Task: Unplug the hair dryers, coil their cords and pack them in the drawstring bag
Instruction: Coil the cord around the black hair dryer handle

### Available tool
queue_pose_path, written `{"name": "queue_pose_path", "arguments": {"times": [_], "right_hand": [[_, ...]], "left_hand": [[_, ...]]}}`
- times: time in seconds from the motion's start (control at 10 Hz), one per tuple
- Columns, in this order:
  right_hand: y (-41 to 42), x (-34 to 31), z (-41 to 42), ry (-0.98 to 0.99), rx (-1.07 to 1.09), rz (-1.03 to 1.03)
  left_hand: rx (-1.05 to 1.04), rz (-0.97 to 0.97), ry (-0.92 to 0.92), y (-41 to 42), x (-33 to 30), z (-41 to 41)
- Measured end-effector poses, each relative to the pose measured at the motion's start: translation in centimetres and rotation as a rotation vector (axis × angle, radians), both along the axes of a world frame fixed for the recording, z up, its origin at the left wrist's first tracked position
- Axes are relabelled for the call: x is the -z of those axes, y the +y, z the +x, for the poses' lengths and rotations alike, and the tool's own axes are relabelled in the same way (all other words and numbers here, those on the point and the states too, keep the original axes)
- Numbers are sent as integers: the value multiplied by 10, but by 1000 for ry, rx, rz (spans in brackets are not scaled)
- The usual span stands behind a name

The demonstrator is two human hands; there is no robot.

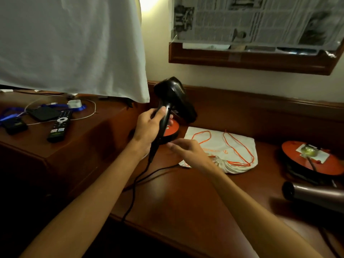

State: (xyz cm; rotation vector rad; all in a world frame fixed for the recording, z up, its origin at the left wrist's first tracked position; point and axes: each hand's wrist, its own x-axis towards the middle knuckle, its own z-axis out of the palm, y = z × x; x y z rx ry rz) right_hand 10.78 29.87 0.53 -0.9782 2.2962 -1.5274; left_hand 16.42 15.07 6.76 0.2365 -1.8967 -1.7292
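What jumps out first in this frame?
The black hair dryer, held upright mid-frame by the left hand, its cord trailing off the desk's front edge. The right hand hovers open beside it, over the white drawstring bag lying flat. A second dryer lies at far right.

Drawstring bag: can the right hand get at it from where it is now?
Probably yes. The open right hand hovers just left of the drawstring bag, nothing lies between them, and the left hand holds the black hair dryer clear.
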Motion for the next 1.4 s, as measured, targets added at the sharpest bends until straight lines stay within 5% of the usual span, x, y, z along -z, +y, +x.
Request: {"name": "queue_pose_path", "arguments": {"times": [0.1, 0.4, 0.5, 0.8, 1.0, 1.1, 1.2, 1.4], "right_hand": [[-1, -16, 16, -102, -32, -179], [16, -28, 18, -318, 38, -318], [22, -27, 17, -301, 47, -320], [55, -16, 8, 150, 363, -116], [81, -63, -10, 7, 219, -83], [81, -77, -17, 156, 213, 38], [82, -81, -32, 205, 262, 31], [96, -86, -54, 162, 243, 108]], "left_hand": [[186, 259, 1, 14, -10, -7], [478, 261, -101, 19, 13, -46], [611, 329, -165, 21, 26, -54], [781, 174, -77, 30, 15, -74], [677, 341, -224, 30, 56, -107], [667, 333, -245, 40, 61, -113], [709, 271, -305, 77, 32, -59], [1212, -423, -587, 112, 109, 5]]}}
